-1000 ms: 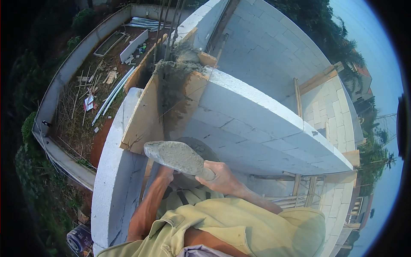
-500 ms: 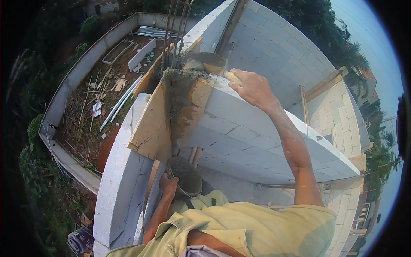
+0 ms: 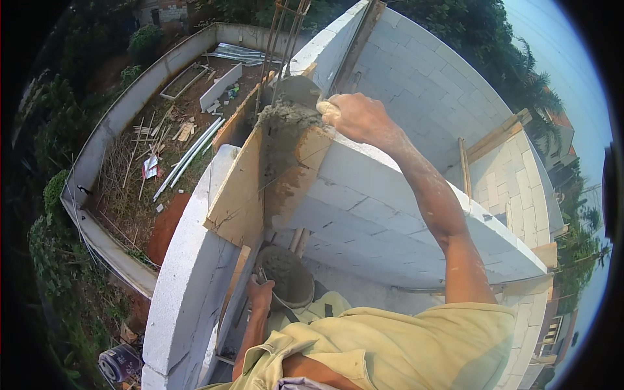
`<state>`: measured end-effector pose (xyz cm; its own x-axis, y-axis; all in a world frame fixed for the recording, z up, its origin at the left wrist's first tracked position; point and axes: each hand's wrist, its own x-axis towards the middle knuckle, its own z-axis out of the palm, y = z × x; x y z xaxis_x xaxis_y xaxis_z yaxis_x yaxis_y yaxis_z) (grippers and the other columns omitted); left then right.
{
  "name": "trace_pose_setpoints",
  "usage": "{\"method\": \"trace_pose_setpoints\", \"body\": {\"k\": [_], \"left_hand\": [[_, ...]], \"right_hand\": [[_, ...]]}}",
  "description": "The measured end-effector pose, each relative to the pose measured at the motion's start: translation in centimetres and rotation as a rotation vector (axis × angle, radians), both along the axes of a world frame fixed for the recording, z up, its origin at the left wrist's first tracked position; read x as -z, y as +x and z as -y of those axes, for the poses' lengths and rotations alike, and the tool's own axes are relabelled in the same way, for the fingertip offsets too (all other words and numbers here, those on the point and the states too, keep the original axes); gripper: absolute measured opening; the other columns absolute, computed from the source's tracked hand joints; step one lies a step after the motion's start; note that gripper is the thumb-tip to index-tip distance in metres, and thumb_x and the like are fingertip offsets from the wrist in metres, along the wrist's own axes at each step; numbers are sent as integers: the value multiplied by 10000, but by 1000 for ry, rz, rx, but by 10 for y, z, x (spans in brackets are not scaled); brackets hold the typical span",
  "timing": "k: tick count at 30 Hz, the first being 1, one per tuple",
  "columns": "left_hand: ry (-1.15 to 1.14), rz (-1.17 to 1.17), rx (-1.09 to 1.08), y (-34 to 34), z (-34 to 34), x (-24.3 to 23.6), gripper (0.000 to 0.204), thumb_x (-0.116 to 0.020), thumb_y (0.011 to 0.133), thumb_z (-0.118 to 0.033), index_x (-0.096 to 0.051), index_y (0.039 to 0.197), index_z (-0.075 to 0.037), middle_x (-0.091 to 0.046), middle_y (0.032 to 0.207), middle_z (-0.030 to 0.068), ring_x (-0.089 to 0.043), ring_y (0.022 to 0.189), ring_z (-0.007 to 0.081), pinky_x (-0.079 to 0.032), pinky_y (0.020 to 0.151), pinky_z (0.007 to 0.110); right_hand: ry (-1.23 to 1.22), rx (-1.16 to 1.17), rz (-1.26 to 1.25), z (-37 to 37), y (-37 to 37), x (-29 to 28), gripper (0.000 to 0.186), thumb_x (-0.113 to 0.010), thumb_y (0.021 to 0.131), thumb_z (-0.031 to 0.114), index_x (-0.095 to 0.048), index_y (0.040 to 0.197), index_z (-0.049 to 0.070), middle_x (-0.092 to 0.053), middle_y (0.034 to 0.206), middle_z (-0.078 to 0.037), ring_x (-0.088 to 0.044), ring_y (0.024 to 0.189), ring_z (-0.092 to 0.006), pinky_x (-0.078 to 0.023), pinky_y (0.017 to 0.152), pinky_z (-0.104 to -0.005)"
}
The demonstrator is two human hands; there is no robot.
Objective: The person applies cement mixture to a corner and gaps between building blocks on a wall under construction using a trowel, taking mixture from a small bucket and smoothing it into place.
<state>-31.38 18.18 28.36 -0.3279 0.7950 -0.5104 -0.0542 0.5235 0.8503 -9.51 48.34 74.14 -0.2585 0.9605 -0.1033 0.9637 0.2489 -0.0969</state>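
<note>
The single view comes from a camera on the person's head, high on a white block wall (image 3: pixel 364 214), facing steeply down. Its fisheye bends the wall tops toward the rim. The person's shoulders fill the edge at 6 o'clock, very near the lens. The right hand (image 3: pixel 357 117) sits at 12 o'clock at arm's reach. The ground-level yard (image 3: pixel 162 162) lies far below at 10 o'clock, the sky at 2 o'clock.

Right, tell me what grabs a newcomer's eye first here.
The right hand at top centre tips a trowel of wet mortar into the plank formwork at the white block wall's corner. Below, the left hand grips a mortar bucket.
</note>
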Motion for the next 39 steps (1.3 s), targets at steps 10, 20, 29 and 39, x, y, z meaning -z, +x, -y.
{"method": "trace_pose_setpoints", "body": {"k": [10, 20, 29, 39], "left_hand": [[40, 21, -41, 6, -12, -28, 338, -734, 727, 48, -691, 1063, 48, -710, 959, 88, -648, 841, 183, -521, 783, 328], [90, -61, 117, 0, -44, -81, 248, -705, 733, -69, -605, 935, 34, -631, 869, 139, -592, 814, 242, -476, 782, 367], [328, -357, 422, 30, -94, -158, 221, -692, 736, -71, -529, 868, 0, -502, 708, 143, -486, 667, 260, -444, 685, 405], [542, -299, 432, 54, -77, -191, 214, -669, 726, -26, -472, 804, -4, -425, 700, 103, -407, 643, 192, -389, 613, 350]], "right_hand": [[202, 170, -12, 10, 9, 40, 329, -583, 1007, 303, -666, 1190, 42, -759, 1002, -197, -726, 978, -411, -552, 866, -534], [-199, -38, -136, 173, 89, 31, 466, -721, 878, 295, -712, 1303, 103, -729, 1274, -126, -698, 1115, -320, -532, 969, -412], [-15, -267, 216, 234, 10, 266, 232, -658, 901, 158, -663, 1095, 32, -684, 934, -118, -721, 722, -273, -568, 601, -361], [-243, 46, -313, 222, 58, 274, 308, -668, 971, 361, -716, 993, 57, -667, 713, -139, -692, 602, -249, -523, 518, -384]]}}
